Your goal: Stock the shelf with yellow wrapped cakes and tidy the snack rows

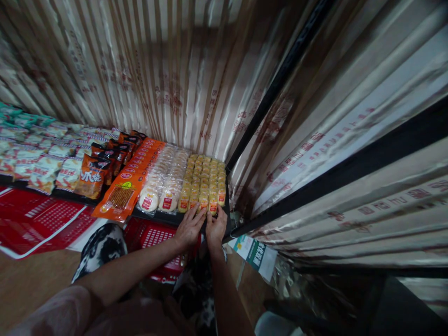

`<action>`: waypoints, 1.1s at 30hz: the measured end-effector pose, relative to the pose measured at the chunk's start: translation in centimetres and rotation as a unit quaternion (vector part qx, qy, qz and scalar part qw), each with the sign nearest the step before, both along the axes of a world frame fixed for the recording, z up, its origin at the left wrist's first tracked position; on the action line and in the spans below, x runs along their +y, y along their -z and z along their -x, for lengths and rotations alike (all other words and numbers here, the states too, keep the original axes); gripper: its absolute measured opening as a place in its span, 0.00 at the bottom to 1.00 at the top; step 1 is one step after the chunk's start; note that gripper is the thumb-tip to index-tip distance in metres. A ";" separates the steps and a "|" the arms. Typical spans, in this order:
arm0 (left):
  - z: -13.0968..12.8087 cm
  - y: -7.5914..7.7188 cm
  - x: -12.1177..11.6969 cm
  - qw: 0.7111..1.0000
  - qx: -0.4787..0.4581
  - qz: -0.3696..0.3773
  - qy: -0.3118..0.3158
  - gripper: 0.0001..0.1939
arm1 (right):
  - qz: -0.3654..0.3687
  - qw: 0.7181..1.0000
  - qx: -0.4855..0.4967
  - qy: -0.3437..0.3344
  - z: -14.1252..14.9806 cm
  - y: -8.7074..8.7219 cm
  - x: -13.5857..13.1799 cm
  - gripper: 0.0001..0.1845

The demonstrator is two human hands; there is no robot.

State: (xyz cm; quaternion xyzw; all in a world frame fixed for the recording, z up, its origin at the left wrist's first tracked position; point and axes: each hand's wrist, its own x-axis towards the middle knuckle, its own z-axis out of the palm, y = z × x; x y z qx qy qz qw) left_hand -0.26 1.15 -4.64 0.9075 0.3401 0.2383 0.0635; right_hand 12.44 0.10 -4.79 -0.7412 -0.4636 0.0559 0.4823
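Note:
Small yellow snack packs [203, 179] with orange-and-red labels stand in tight rows at the right end of a dark shelf [168, 217]. My left hand [190, 227] reaches to the front of these rows, fingers stretched out and touching the nearest packs; its thumb is hard to make out. Close beside it, my right hand [216, 229] has thumb and fingers around a front yellow snack pack [213, 205]. Immediately left of the yellow rows are clear-wrapped round white crackers [168, 199] in two rows. Orange bags of stick snacks [121, 196] overlap in a row beyond them.
Further left, black-and-orange bags [91, 176] and white snack bags [44, 171] fill the shelf. Red perforated baskets [156, 235] sit below. Silvery printed sheeting [196, 93] lines the back, and a black post [273, 88] slants up at the shelf's right corner.

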 end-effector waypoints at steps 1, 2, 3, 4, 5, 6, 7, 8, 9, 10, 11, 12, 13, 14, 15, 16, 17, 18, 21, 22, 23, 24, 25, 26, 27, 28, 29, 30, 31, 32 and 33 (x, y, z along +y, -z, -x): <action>0.0 0.0 0.0 1.000 -0.001 0.001 0.000 0.23 | 0.004 1.000 0.005 -0.003 0.0 -0.1 0.0 0.28; 0.0 -0.1 0.0 1.000 -0.002 0.003 0.000 0.23 | 0.008 1.000 0.011 -0.006 0.1 -0.2 -0.1 0.28; 0.0 -0.2 -0.1 1.000 -0.003 0.006 0.002 0.23 | 0.012 1.000 0.015 -0.008 0.1 -0.3 -0.2 0.28; 0.0 -0.2 -0.1 1.000 -0.004 0.009 0.004 0.23 | 0.015 1.000 0.018 -0.010 0.2 -0.4 -0.2 0.28; 0.0 -0.2 -0.1 1.000 -0.003 0.014 0.006 0.23 | 0.018 1.000 0.018 -0.010 0.2 -0.5 -0.2 0.29; -0.1 -0.3 -0.1 1.000 0.000 0.018 0.008 0.24 | 0.019 1.000 0.018 -0.012 0.2 -0.6 -0.3 0.29; 0.0 -0.3 -0.1 1.000 0.002 0.021 0.010 0.25 | 0.021 1.000 0.017 -0.013 0.2 -0.7 -0.3 0.29; 0.0 -0.3 -0.1 1.000 0.003 0.023 0.009 0.25 | 0.022 1.000 0.014 -0.014 0.2 -0.7 -0.3 0.29; 0.0 -0.3 -0.1 1.000 0.004 0.023 0.009 0.24 | 0.023 1.000 0.010 -0.013 0.2 -0.7 -0.3 0.29; 0.0 -0.3 -0.1 1.000 0.004 0.022 0.008 0.24 | 0.023 1.000 0.005 -0.013 0.2 -0.7 -0.3 0.28; 0.0 -0.3 -0.1 1.000 0.003 0.020 0.009 0.23 | 0.021 1.000 0.003 -0.012 0.2 -0.7 -0.4 0.28; 0.0 -0.3 -0.2 1.000 0.002 0.018 0.011 0.22 | 0.018 1.000 0.005 -0.013 0.3 -0.7 -0.4 0.28; 0.0 -0.4 -0.2 1.000 0.001 0.017 0.012 0.22 | 0.015 1.000 0.013 -0.015 0.3 -0.6 -0.5 0.29; 0.0 -0.5 -0.3 1.000 0.000 0.018 0.014 0.22 | 0.011 0.999 0.026 -0.020 0.3 -0.6 -0.5 0.29; 0.0 -0.6 -0.4 1.000 -0.001 0.020 0.014 0.22 | 0.007 0.999 0.040 -0.025 0.3 -0.5 -0.6 0.30; 0.1 -0.7 -0.6 1.000 -0.003 0.024 0.013 0.23 | 0.002 0.998 0.052 -0.030 0.4 -0.4 -0.7 0.30; 0.1 -0.8 -0.8 0.999 -0.005 0.029 0.013 0.24 | -0.004 0.998 0.058 -0.033 0.4 -0.4 -0.8 0.30; 0.1 -0.9 -1.0 0.999 -0.008 0.034 0.014 0.24 | -0.012 0.998 0.060 -0.033 0.5 -0.4 -1.0 0.30; 0.3 -0.7 -1.9 0.999 -0.020 0.038 0.029 0.22 | -0.034 0.998 0.043 -0.018 0.9 -0.4 -1.6 0.28; 0.3 -0.5 -2.1 0.998 -0.028 0.036 0.034 0.22 | -0.039 0.999 0.033 -0.012 1.0 -0.4 -1.9 0.28; 0.4 -0.3 -2.4 0.998 -0.038 0.034 0.039 0.22 | -0.042 0.999 0.023 -0.006 1.3 -0.4 -2.3 0.27; 0.5 0.0 -2.6 0.997 -0.050 0.033 0.042 0.22 | -0.044 0.999 0.014 0.000 1.6 -0.4 -2.6 0.26; 0.7 0.3 -2.8 0.996 -0.063 0.032 0.048 0.23 | -0.045 0.999 0.004 0.005 1.9 -0.4 -3.0 0.25; 0.9 0.5 -3.0 0.995 -0.077 0.034 0.055 0.22 | -0.046 0.999 -0.006 0.009 2.3 -0.4 -3.4 0.24; 1.2 0.7 -3.1 0.993 -0.091 0.036 0.061 0.22 | -0.046 0.999 -0.014 0.010 2.7 -0.4 -3.8 0.23; 1.6 0.7 -3.3 0.992 -0.105 0.040 0.066 0.21 | -0.046 0.999 -0.018 0.006 3.2 -0.3 -4.2 0.22; 2.1 0.7 -3.5 0.990 -0.116 0.044 0.070 0.20 | -0.044 0.999 -0.019 -0.008 3.7 -0.1 -4.6 0.21; 2.6 0.6 -3.7 0.988 -0.124 0.050 0.072 0.19 | -0.041 0.999 -0.015 -0.028 4.2 0.1 -4.9 0.21; 3.2 0.5 -3.9 0.988 -0.126 0.057 0.072 0.18 | -0.035 0.998 -0.008 -0.050 4.8 0.3 -5.3 0.21; 3.8 0.3 -4.1 0.988 -0.118 0.069 0.073 0.16 | -0.026 0.997 -0.004 -0.076 5.4 0.6 -5.6 0.21; 4.5 0.2 -4.3 0.988 -0.108 0.085 0.068 0.15 | -0.015 0.996 0.000 -0.092 6.0 0.9 -5.8 0.22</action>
